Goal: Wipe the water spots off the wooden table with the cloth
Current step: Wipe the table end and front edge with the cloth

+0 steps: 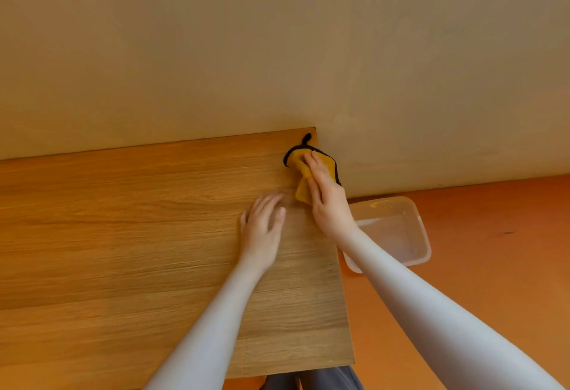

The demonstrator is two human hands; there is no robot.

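A yellow cloth (298, 162) with a black hem lies bunched at the far right corner of the wooden table (129, 235), partly over the table's right edge. My right hand (327, 195) lies on top of the cloth with straight fingers and presses it down. My left hand (262, 226) rests flat on the tabletop just left of it, fingers spread and holding nothing. No water spots are plain to see on the wood.
A clear plastic tub (401, 235) sits on the orange floor (478, 250) just right of the table. A beige wall (277, 50) runs along the table's far edge. My legs (311, 379) show below the near edge.
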